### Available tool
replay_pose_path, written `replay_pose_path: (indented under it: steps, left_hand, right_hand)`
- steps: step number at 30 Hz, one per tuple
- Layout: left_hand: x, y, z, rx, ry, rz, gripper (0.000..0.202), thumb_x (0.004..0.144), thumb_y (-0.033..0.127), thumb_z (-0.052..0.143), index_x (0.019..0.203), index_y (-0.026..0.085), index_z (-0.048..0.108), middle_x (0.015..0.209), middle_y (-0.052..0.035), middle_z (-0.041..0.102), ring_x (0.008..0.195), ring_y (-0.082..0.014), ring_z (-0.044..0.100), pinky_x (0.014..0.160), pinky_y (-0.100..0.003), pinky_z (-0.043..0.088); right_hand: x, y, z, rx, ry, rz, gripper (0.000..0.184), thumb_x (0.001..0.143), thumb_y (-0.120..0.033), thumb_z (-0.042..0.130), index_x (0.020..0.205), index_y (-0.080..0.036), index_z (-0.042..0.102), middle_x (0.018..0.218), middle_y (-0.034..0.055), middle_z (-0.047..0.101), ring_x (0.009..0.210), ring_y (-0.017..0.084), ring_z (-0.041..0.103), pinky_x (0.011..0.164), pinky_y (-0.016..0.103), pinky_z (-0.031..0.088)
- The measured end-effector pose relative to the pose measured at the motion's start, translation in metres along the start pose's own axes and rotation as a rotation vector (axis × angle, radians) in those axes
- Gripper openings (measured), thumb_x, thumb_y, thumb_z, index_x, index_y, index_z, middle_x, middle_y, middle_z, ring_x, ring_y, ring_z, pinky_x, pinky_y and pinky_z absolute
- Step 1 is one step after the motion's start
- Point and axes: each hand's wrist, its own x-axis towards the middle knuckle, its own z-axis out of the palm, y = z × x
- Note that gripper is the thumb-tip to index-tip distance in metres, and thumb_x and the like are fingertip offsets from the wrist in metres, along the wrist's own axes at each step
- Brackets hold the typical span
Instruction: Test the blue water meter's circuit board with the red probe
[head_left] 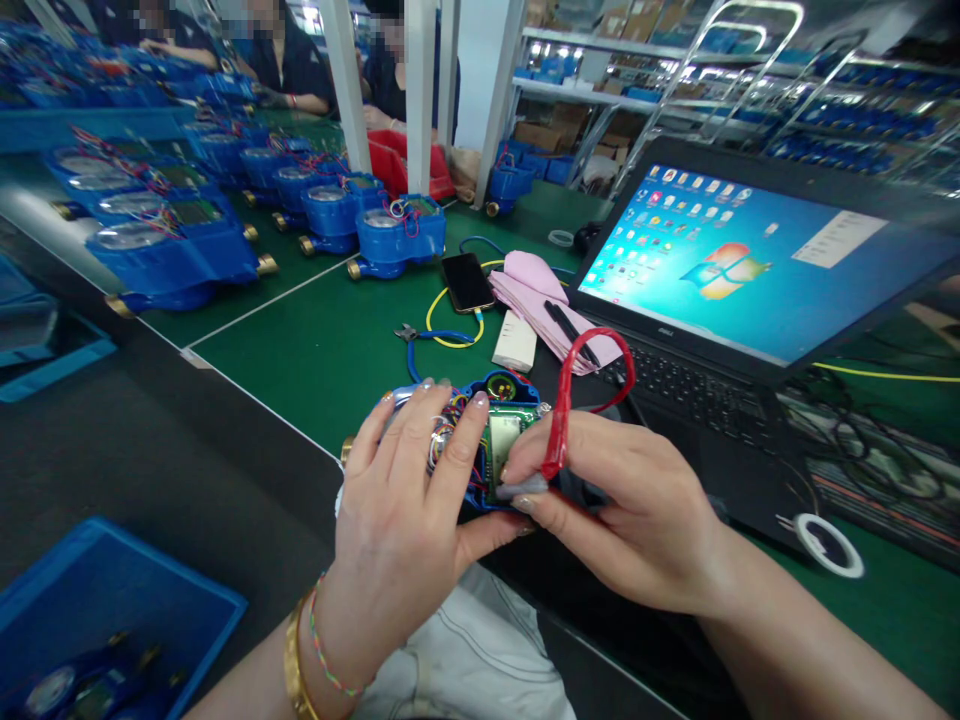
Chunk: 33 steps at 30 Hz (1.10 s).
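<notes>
An opened blue water meter (501, 388) lies at the green table's near edge, its circuit board (504, 440) and coloured wires showing. My left hand (409, 490) grips the meter from above, fingers over its top and thumb along the near side; part of the meter is hidden under it. Between thumb and fingertips my right hand (637, 500) pinches a small grey connector (523, 487) against the board's near end. A red wrapped cable (559, 420) loops up from that connector. Whether the connector is seated on the board cannot be made out.
An open laptop (705, 430) stands at right. Beyond the meter lie cutting pliers (411, 335), a phone (468, 283), pink cloths (525, 290) and a white box (515, 341). Several blue meters (401, 235) fill the far left. A blue bin (172, 610) sits low left. Co-workers sit opposite.
</notes>
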Motion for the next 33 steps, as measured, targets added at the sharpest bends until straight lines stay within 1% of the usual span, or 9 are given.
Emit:
replay_pose_path:
  steps: [6, 12, 18, 21, 24, 28, 33]
  left_hand:
    - [0.002, 0.000, 0.001, -0.002, 0.016, 0.005, 0.064, 0.081, 0.058, 0.055, 0.124, 0.010, 0.055, 0.122, -0.0203, 0.057, 0.117, -0.0296, 0.052, 0.104, -0.047, 0.036]
    - [0.002, -0.002, 0.001, -0.004, 0.004, 0.002, 0.065, 0.081, 0.058, 0.056, 0.125, 0.011, 0.054, 0.123, -0.0194, 0.057, 0.118, -0.0295, 0.051, 0.104, -0.047, 0.035]
    - [0.003, -0.002, 0.001, -0.008, 0.003, 0.004, 0.062, 0.084, 0.056, 0.052, 0.124, 0.010, 0.055, 0.122, -0.0194, 0.057, 0.117, -0.0293, 0.052, 0.103, -0.047, 0.034]
    - [0.005, -0.004, 0.003, 0.000, 0.017, 0.029, 0.059, 0.086, 0.053, 0.051, 0.123, 0.008, 0.055, 0.123, -0.0203, 0.056, 0.117, -0.0300, 0.051, 0.102, -0.047, 0.034]
    - [0.005, -0.006, 0.005, 0.013, 0.060, 0.058, 0.054, 0.088, 0.049, 0.048, 0.120, 0.006, 0.056, 0.119, -0.0207, 0.057, 0.114, -0.0303, 0.052, 0.100, -0.047, 0.034]
    - [0.006, -0.008, 0.007, 0.021, 0.087, 0.081, 0.055, 0.089, 0.050, 0.046, 0.118, 0.005, 0.058, 0.117, -0.0213, 0.057, 0.112, -0.0310, 0.053, 0.098, -0.047, 0.035]
    - [0.005, -0.010, 0.008, 0.029, 0.093, 0.091, 0.055, 0.089, 0.050, 0.045, 0.117, 0.005, 0.058, 0.117, -0.0214, 0.058, 0.111, -0.0315, 0.053, 0.097, -0.048, 0.035]
  right_hand:
    - [0.000, 0.000, -0.001, -0.007, 0.003, -0.011, 0.007, 0.084, -0.009, 0.056, 0.088, -0.014, 0.058, 0.080, 0.0035, 0.063, 0.075, 0.012, 0.058, 0.069, 0.023, 0.048]
    - [-0.001, -0.001, -0.001, -0.041, 0.009, -0.022, 0.007, 0.084, -0.008, 0.055, 0.088, -0.013, 0.058, 0.079, 0.0048, 0.063, 0.074, 0.013, 0.058, 0.067, 0.024, 0.048]
    - [-0.003, 0.000, 0.003, -0.040, 0.015, -0.038, 0.009, 0.084, -0.008, 0.054, 0.090, -0.014, 0.056, 0.080, 0.0057, 0.062, 0.073, 0.015, 0.057, 0.064, 0.028, 0.047]
    - [-0.003, 0.000, 0.006, -0.031, 0.020, -0.027, 0.011, 0.084, -0.007, 0.052, 0.091, -0.015, 0.055, 0.080, 0.0058, 0.061, 0.073, 0.016, 0.056, 0.064, 0.029, 0.046]
    - [-0.001, 0.000, 0.008, -0.018, 0.024, -0.026, 0.011, 0.085, -0.008, 0.050, 0.091, -0.015, 0.054, 0.079, 0.0053, 0.060, 0.071, 0.016, 0.054, 0.062, 0.029, 0.044]
    - [0.002, 0.000, 0.009, -0.015, 0.053, -0.031, 0.010, 0.084, -0.007, 0.050, 0.089, -0.015, 0.053, 0.076, 0.0046, 0.058, 0.069, 0.016, 0.051, 0.060, 0.029, 0.042]
    - [0.002, 0.003, 0.010, -0.007, 0.042, 0.002, 0.008, 0.084, -0.009, 0.050, 0.088, -0.015, 0.054, 0.077, 0.0047, 0.058, 0.070, 0.016, 0.052, 0.061, 0.029, 0.042]
